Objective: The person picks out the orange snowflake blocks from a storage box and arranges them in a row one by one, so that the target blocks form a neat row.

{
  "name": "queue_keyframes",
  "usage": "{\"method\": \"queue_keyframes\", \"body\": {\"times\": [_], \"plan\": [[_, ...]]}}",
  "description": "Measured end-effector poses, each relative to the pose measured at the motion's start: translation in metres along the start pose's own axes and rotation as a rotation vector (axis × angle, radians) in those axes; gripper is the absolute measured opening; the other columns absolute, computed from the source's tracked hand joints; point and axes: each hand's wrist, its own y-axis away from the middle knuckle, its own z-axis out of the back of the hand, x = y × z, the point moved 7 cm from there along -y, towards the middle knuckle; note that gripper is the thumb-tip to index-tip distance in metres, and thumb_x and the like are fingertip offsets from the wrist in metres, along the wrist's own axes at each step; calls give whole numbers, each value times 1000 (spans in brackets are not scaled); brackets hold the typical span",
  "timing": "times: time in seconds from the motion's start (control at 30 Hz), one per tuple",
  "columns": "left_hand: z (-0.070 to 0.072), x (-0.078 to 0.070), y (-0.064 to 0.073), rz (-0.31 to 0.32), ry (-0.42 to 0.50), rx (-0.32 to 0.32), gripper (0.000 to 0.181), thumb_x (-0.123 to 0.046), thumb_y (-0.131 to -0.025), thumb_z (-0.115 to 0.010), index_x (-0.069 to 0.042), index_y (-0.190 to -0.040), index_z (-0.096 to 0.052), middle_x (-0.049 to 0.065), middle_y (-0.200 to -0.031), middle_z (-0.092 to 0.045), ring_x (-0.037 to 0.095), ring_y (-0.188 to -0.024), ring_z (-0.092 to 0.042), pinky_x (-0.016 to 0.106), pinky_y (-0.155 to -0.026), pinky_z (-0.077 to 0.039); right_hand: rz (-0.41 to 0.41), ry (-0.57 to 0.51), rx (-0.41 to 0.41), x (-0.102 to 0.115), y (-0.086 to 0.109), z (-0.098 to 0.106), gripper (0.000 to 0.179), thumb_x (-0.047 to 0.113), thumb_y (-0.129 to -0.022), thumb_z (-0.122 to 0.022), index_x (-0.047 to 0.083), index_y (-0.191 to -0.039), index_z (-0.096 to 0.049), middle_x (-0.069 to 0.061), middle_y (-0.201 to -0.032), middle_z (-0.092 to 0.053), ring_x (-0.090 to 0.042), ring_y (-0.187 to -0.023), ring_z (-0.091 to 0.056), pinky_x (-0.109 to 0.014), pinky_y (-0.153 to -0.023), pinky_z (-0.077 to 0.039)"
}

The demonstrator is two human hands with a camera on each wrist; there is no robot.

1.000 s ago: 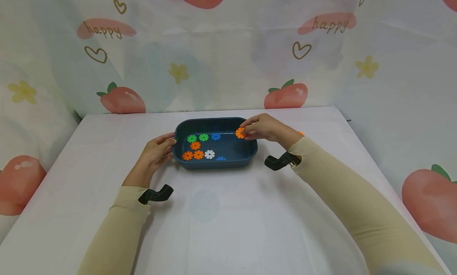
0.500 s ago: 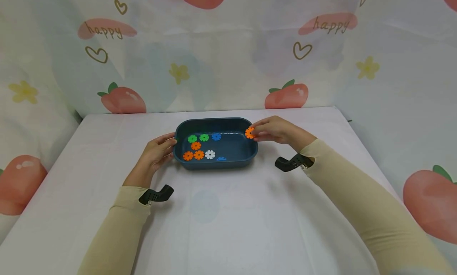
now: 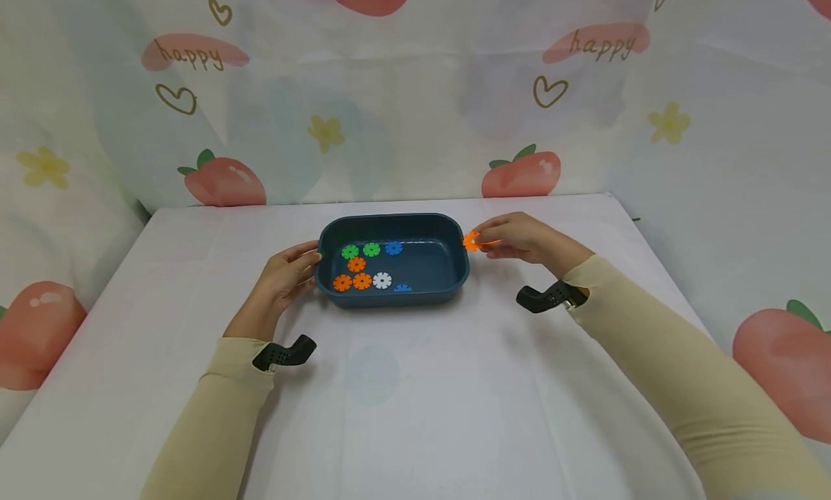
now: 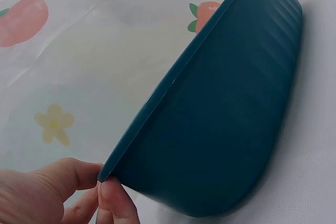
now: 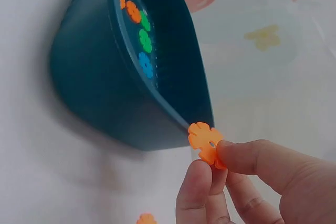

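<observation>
A dark teal rectangular basin (image 3: 428, 269) with rounded corners stands on the table. My left hand (image 3: 286, 273) pinches its left rim between thumb and fingers, as the left wrist view shows close up. My right hand (image 3: 529, 240) pinches an orange snowflake disc (image 5: 205, 141) with notched edges, held just outside the basin's right rim. On the basin floor lie two green discs (image 3: 371, 250), three orange discs (image 3: 361, 281), a white disc (image 3: 382, 281) and a blue disc (image 3: 393, 248). Another blue disc (image 3: 402, 288) is partly hidden by the near wall.
One more orange disc (image 5: 147, 219) lies on the table to the right of the basin, cut off by the frame's edge. The white table (image 3: 402, 399) backs onto a printed cloth (image 3: 402, 125) with peaches and flowers.
My right hand has moved right with the orange disc, from over the basin's right end to just outside its rim. The left hand and the basin have stayed in place.
</observation>
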Motion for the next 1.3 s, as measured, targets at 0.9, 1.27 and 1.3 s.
{"method": "queue_keyframes", "body": {"times": [0.9, 1.27, 1.3], "plan": [[-1, -1, 0, -4, -33, -11, 48, -22, -98, -62, -16, -144, -51, 2, -123, -58, 4, -81, -62, 16, -67, -53, -148, -43, -18, -53, -11, 20, 53, 16, -98, -60, -1, -145, -43, -20, -134, -50, -14, -86, -63, -20, -81, -54], [-1, -2, 1, 2, -35, -18, 48, -21, -98, -62, -16, -144, -51, 0, -117, -59, 3, -78, -62, 15, -65, -52, -129, -71, -46, -61, -16, 20, 48, 9, -97, -62, -7, -139, -47, -18, -122, -58, -12, -80, -65, -24, -82, -56], [-1, -2, 1, 4, -36, -20, 48, -21, -98, -62, -16, -144, -51, 0, -117, -59, 3, -78, -62, 16, -65, -52, -124, -62, -53, -60, -16, 20, 47, 9, -96, -62, -7, -138, -48, -19, -122, -58, -11, -79, -66, -24, -82, -56]]}}
